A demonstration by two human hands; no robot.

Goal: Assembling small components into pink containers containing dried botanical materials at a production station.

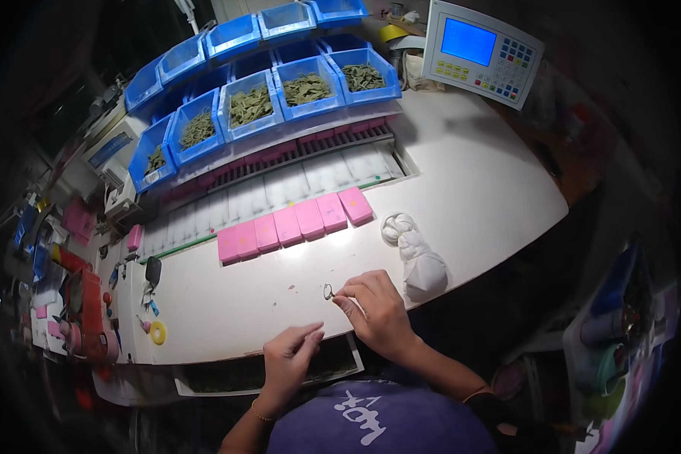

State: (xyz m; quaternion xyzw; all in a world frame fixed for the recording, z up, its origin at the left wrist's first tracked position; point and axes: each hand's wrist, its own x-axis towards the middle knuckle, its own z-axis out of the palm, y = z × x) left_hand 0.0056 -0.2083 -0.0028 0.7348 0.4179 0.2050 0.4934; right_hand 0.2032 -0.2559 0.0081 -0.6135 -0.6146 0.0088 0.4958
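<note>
My right hand [374, 314] is over the front part of the white table, its thumb and forefinger pinched on a small dark ring [328, 292]. The ring points left, off the fingertips. Lower and to the left, my left hand [290, 356] hovers at the table's front edge, fingers pressed together against the thumb. Whatever it may hold is too small to make out. Just right of my right hand lies a knotted white cloth bundle [424, 271]. Beyond both hands stands a row of several pink blocks [287, 225].
Blue bins [272, 110] of small green pieces rise at the back. A keypad unit [480, 53] with a blue screen stands back right. An open drawer [359, 362] juts below the front edge. Yellow tape roll [157, 333] and red rack [91, 303] sit left.
</note>
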